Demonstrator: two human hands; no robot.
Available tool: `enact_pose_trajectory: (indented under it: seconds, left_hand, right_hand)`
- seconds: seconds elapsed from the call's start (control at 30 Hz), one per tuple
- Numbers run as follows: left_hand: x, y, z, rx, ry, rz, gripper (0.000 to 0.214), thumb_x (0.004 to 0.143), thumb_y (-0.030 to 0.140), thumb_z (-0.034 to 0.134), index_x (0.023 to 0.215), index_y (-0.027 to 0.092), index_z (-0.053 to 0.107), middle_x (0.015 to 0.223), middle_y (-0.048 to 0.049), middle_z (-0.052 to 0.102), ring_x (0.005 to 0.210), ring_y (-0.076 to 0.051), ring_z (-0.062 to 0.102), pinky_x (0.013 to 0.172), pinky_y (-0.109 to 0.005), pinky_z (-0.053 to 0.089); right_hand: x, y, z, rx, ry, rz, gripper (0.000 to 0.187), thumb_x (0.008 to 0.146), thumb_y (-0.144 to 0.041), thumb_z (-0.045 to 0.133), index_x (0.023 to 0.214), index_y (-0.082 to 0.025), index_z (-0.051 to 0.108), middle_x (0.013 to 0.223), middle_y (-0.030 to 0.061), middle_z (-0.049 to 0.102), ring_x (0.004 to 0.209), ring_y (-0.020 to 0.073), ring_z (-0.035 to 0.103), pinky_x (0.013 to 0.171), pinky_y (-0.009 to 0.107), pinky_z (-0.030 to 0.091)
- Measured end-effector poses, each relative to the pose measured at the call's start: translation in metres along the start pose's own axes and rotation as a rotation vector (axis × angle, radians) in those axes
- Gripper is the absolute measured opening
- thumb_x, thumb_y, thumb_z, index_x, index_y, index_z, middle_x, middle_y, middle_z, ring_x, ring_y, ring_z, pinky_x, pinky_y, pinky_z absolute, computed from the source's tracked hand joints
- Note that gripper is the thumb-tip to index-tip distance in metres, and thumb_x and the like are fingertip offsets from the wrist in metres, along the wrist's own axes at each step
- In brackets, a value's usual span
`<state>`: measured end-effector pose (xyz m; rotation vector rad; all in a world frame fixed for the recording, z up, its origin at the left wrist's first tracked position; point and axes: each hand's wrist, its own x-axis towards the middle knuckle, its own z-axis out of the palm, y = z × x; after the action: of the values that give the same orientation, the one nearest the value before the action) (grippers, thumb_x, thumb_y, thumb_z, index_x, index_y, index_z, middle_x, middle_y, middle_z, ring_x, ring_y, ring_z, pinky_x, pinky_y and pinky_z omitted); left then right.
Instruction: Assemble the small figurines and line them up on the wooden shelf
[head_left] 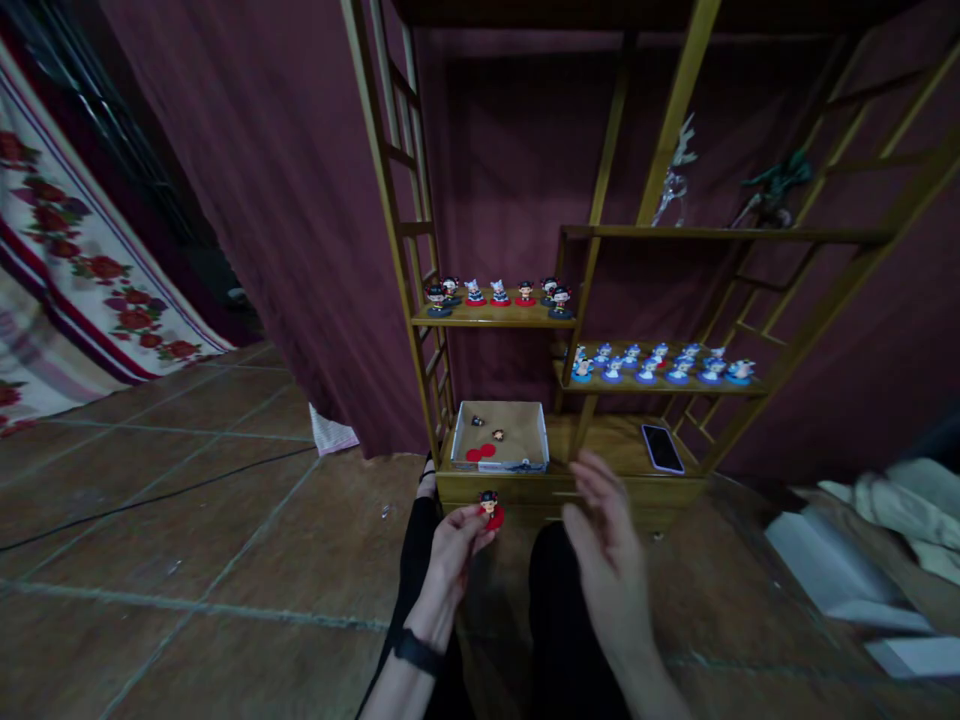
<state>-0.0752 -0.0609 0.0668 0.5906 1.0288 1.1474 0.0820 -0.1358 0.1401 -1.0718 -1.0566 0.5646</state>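
Note:
My left hand (454,548) pinches a small black-haired figurine (490,507) with a red round base, held in front of the lower shelf. To its right, my right hand (609,535) is raised with fingers apart and nothing in it, slightly blurred. Just beyond the figurine stands a shallow cardboard box (517,432) holding two small figurine pieces and red discs (481,452). Several figurines (499,292) with dark or red bases line the middle-left shelf. Blue and white figurines (646,369) stand in two rows on the lower-right shelf.
A wooden display rack (495,322) stands against a dark red curtain (300,220). A phone (663,448) lies on its bottom shelf. Higher up are a clear deer ornament (677,175) and a green ornament (780,190). White boxes (840,570) sit at the right; a cable (165,495) crosses the tiles.

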Motion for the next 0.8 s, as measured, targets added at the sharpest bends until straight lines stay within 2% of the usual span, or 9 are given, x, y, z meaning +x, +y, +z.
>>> enact_pose_trajectory:
  seconds: [0.13,0.2,0.37,0.8]
  left_hand:
    - [-0.012,-0.002,0.01,-0.022,-0.027,0.039,0.023,0.06,0.016,0.073,0.079,0.013,0.06,0.08,-0.0085,0.068,0.069,-0.015,0.065,0.062,-0.023,0.052]
    - [-0.02,-0.003,0.014,-0.022,-0.059,0.048,0.027,0.058,0.018,0.075,0.081,0.013,0.061,0.077,-0.0072,0.068,0.067,-0.014,0.065,0.064,-0.024,0.052]
    - [-0.032,-0.005,0.016,0.009,-0.137,0.055,0.034,0.056,0.022,0.076,0.084,0.012,0.062,0.075,-0.0065,0.067,0.067,-0.014,0.064,0.067,-0.027,0.052]
    - [-0.036,-0.009,0.01,0.035,-0.12,0.016,0.03,0.057,0.02,0.075,0.081,0.012,0.059,0.073,-0.0053,0.066,0.066,-0.014,0.063,0.068,-0.029,0.053]
  right_hand:
    - [-0.011,0.032,0.02,0.139,-0.05,0.449,0.032,0.067,-0.031,0.065,0.098,-0.026,0.062,0.106,0.0059,0.062,0.105,0.0254,0.053,0.093,0.044,0.04]
    - [-0.015,0.046,0.03,0.228,-0.067,0.526,0.033,0.064,-0.031,0.067,0.095,-0.024,0.063,0.104,0.0055,0.063,0.104,0.0247,0.054,0.093,0.041,0.039]
    - [-0.021,0.063,0.039,0.338,-0.135,0.482,0.026,0.067,-0.031,0.063,0.091,-0.018,0.065,0.094,0.0053,0.068,0.09,0.0213,0.06,0.086,0.036,0.042]
    - [-0.029,0.064,0.034,0.358,-0.164,0.509,0.026,0.067,-0.034,0.065,0.087,-0.018,0.068,0.09,0.0054,0.069,0.087,0.0201,0.061,0.083,0.033,0.044]
